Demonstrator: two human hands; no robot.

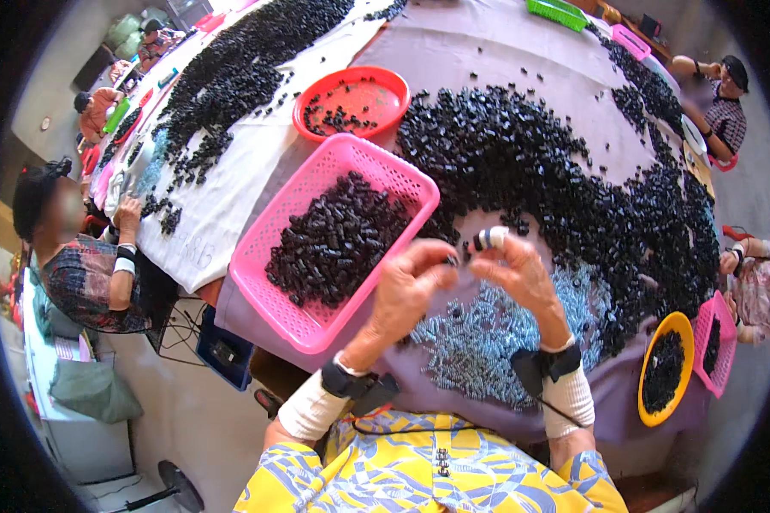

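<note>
My left hand [411, 286] is closed in a pinch, with a small black piece [451, 261] at its fingertips. Just to its right, my right hand [522, 274] is also pinched, a finger wrapped in white and dark tape; what it grips is too small and blurred to make out. Both hands hover close together over the table. Below them spreads a pile of small silvery-blue pieces that look like springs [475, 342]. Beyond lies a large heap of small black pieces [505, 154]. Left of my left hand stands a pink basket [265, 231] holding many black pieces.
A red basin [393, 81] with scattered black pieces sits behind the pink basket. At the right edge are a yellow basin [646, 402] and another pink basket [729, 350]. A person [85, 274] works at the left, another [727, 111] at the far right. A blue bin [222, 342] stands below.
</note>
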